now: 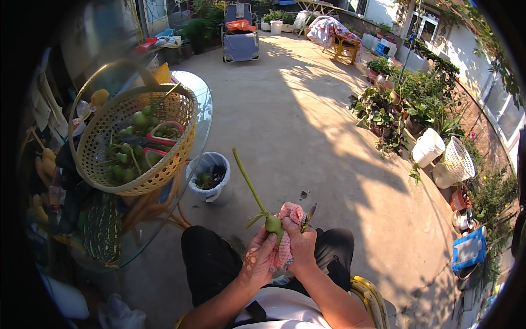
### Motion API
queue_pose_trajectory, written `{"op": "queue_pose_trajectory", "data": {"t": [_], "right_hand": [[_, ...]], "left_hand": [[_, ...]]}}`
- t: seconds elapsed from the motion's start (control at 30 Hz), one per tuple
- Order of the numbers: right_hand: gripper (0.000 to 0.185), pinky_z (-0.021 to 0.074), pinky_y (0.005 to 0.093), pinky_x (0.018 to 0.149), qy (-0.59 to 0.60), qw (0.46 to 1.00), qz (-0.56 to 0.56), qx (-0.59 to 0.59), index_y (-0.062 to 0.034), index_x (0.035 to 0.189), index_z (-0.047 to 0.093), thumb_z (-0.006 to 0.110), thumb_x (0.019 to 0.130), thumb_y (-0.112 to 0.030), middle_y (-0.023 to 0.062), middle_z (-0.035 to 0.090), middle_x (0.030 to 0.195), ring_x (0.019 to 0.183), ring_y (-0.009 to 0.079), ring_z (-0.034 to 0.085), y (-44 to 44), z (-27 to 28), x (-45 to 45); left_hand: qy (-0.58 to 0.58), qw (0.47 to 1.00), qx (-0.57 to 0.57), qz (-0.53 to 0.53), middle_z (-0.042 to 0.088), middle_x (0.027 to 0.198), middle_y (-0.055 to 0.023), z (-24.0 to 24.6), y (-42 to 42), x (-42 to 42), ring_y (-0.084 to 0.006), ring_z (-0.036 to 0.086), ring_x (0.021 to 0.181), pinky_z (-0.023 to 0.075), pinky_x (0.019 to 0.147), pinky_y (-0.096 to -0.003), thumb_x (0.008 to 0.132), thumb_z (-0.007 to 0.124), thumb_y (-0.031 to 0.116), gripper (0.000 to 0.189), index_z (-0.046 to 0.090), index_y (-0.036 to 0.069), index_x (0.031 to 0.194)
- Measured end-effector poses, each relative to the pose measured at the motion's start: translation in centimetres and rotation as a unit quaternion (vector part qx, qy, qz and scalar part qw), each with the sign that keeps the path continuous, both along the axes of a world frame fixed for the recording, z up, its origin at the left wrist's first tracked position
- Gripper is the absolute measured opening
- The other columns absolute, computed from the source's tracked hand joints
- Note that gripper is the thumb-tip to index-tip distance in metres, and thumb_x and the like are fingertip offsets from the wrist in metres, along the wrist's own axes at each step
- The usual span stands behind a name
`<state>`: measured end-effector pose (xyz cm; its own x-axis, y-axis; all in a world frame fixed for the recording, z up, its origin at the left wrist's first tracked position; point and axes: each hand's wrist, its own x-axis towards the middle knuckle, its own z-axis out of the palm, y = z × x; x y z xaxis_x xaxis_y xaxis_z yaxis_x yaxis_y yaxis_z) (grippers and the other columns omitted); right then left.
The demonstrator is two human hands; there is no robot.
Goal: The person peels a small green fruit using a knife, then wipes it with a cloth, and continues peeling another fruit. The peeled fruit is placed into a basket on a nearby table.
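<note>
Between my hands is a small green gourd with a long green stem rising up and to the left. My left hand grips the gourd from below, thumb on its near side. In my right hand is a pink textured cloth, pressed against the gourd's right side. A dark pointed object, perhaps a blade, sticks out past my right fingers; its other end is hidden. Left of me a woven basket holds several green fruits and red-handled scissors.
The basket stands on a glass-topped table, beside a dark green squash. A lined waste bin is on the concrete floor in front. Potted plants, a white bucket and a white basket line the right side.
</note>
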<state>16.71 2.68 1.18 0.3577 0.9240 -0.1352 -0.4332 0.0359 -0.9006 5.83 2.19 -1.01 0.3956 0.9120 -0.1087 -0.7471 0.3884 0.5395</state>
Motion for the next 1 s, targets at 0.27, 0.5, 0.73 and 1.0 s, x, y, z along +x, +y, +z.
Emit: {"op": "queue_pose_trajectory", "data": {"t": [0.27,0.5,0.73,1.0], "right_hand": [[0.023,0.0534,0.0282,0.072,0.029,0.999,-0.006,-0.028,0.0034,0.104,0.073,0.069,0.101,-0.019,0.0033,0.071,0.093,0.080,0.0092,0.065,-0.4,0.7,0.6],[0.034,0.0544,0.0327,0.072,-0.190,0.980,-0.026,0.045,0.0033,0.104,0.068,0.064,0.103,-0.030,0.0096,0.071,0.091,0.076,0.0160,0.067,-1.2,0.8,1.6],[0.035,0.0554,0.0429,0.068,-0.511,0.841,-0.080,0.158,0.0008,0.112,0.069,0.070,0.098,-0.032,0.0228,0.068,0.093,0.074,0.0434,0.067,-1.3,0.7,0.9],[0.019,0.0559,0.0317,0.063,0.009,1.000,0.001,-0.030,0.0033,0.107,0.073,0.074,0.095,-0.011,0.0116,0.074,0.086,0.070,0.0188,0.072,-0.5,-1.4,2.3]], "left_hand": [[-0.008,0.999,-0.006,-0.034,0.070,0.127,-0.0086,1.0,0.5,-0.8,-0.0188,0.067,0.118,0.0526,0.106,-0.0364,0.102,0.069,0.020,0.042,0.062,0.002,0.138],[0.086,0.995,0.010,0.046,0.071,0.125,-0.0101,1.3,0.5,-1.0,-0.0185,0.068,0.115,0.0542,0.103,-0.0350,0.103,0.068,0.019,0.039,0.062,0.002,0.137],[0.063,0.995,-0.020,0.078,0.070,0.127,-0.0097,1.6,-0.7,0.5,-0.0173,0.067,0.118,0.0541,0.103,-0.0319,0.108,0.056,0.015,0.035,0.060,0.001,0.141],[-0.019,1.000,-0.015,-0.007,0.070,0.126,-0.0122,3.3,-0.4,-0.9,-0.0207,0.067,0.118,0.0530,0.105,-0.0370,0.102,0.066,0.018,0.040,0.062,0.001,0.138]]}}
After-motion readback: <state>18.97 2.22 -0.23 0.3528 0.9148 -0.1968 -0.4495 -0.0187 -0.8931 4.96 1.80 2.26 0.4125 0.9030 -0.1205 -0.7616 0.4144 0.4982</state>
